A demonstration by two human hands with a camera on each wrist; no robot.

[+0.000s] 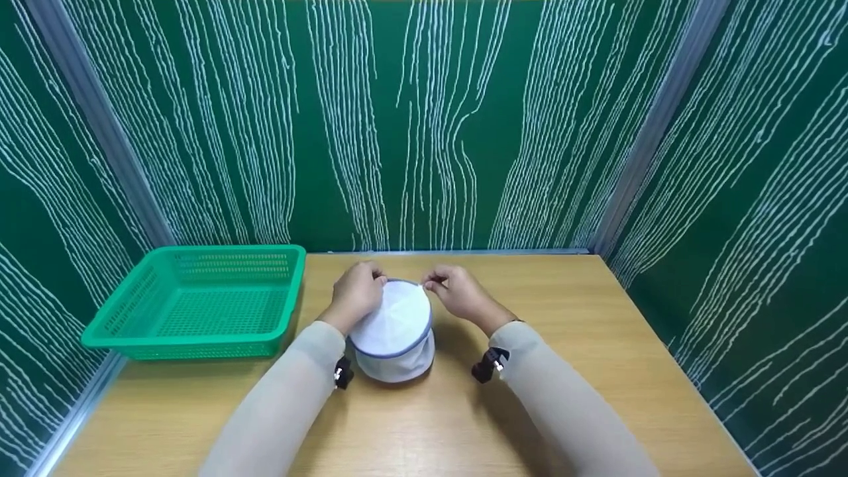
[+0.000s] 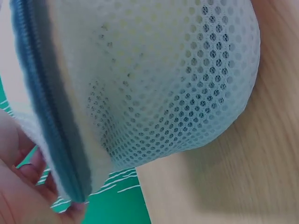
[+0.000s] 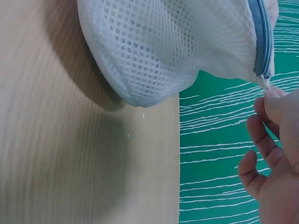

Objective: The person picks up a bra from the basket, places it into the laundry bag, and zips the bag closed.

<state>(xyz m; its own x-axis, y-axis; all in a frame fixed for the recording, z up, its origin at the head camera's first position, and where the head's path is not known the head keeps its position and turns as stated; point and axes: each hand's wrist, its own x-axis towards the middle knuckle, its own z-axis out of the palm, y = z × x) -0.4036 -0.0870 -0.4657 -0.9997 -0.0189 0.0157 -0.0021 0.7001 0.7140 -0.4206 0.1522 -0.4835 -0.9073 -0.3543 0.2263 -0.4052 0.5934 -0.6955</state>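
Note:
A white mesh laundry bag (image 1: 396,321) stands on the table, its round lid tilted up and edged by a blue zipper (image 3: 260,42). Honeycomb mesh on its side (image 2: 187,84) shows closely in the left wrist view. My left hand (image 1: 356,293) grips the lid's edge at the far left, with some fingers hidden behind the rim. On the far right of the rim, my right hand (image 1: 458,293) pinches the small zipper pull (image 3: 266,84) between thumb and index finger. Its other fingers are loosely bent, apart from the bag.
A green plastic basket (image 1: 285,324) with perforated walls stands on the wooden table (image 1: 563,397), left of the bag. Green panels (image 1: 450,165) with white wavy lines rise behind and on both sides, joined by grey metal posts (image 1: 652,126).

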